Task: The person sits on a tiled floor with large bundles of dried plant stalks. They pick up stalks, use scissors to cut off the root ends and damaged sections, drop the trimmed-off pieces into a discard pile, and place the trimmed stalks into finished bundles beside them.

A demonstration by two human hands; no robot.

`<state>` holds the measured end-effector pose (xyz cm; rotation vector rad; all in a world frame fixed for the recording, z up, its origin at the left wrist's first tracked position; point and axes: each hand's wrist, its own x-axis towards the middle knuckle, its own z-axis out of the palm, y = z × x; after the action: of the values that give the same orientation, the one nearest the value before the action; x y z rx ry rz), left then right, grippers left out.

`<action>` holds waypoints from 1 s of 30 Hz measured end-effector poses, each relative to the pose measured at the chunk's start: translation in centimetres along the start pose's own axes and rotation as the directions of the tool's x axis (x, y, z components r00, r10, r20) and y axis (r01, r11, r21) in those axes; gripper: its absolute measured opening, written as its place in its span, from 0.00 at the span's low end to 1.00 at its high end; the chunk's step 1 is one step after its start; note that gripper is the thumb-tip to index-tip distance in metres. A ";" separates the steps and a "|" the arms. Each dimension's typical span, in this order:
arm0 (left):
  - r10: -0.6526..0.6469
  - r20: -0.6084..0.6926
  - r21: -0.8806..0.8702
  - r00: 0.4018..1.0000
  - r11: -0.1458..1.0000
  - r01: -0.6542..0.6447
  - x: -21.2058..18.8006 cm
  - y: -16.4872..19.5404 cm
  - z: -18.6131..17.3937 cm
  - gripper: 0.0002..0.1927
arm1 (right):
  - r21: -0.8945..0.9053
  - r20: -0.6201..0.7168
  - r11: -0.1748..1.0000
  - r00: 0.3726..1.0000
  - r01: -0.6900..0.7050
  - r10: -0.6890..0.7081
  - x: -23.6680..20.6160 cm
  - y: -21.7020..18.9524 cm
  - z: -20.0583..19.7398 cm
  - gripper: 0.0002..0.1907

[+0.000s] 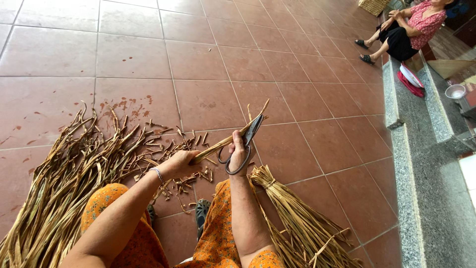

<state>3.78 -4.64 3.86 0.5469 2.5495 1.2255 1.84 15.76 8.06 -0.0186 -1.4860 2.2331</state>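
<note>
Both hands were busy out over the tiled floor (297, 59); the left hand (182, 163) was wrapped tight round the near end of a dried reed stalk (220, 144), fist closed on it, with a thin bracelet (157, 173) sitting on that wrist; the right hand (239, 154) had its fingers through the loops of a pair of big dark scissors (246, 141) and was clamped on the handles. The blades pointed up and away from the person and sat right against the stalk, which ran on a slant from the left fist up past the scissor tips; whether the blades were actually biting into it or just lying alongside, honestly couldn't tell from this angle.

Left of the hands a big loose pile of dried reeds (59, 188) was spread across the tiles; between that pile and the hands lay a scatter of short cut scraps (168, 141), plus some reddish-brown stains on the tiles further back. Just right of the right forearm sat a tied bundle of reeds (292, 213), bound near its top end and fanning out toward the bottom edge. The person wore orange patterned clothes (218, 238) and a dark sandal (202, 211) showed between the knees.

Far off at the top right another person (411, 30) in a red patterned top sat on a grey stone step (416, 164); a small metal bowl (455, 92) stood near them.
</note>
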 end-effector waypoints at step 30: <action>0.015 -0.022 0.100 1.000 0.995 -0.013 0.6 -1.4 0.7 0.11 | 0.049 -0.079 0.999 0.997 -0.019 0.023 1.3 -0.7 -1.2 0.11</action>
<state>3.26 -4.71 2.31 0.5764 2.6413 1.1200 1.27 17.52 8.45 -0.1069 -1.3960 2.2577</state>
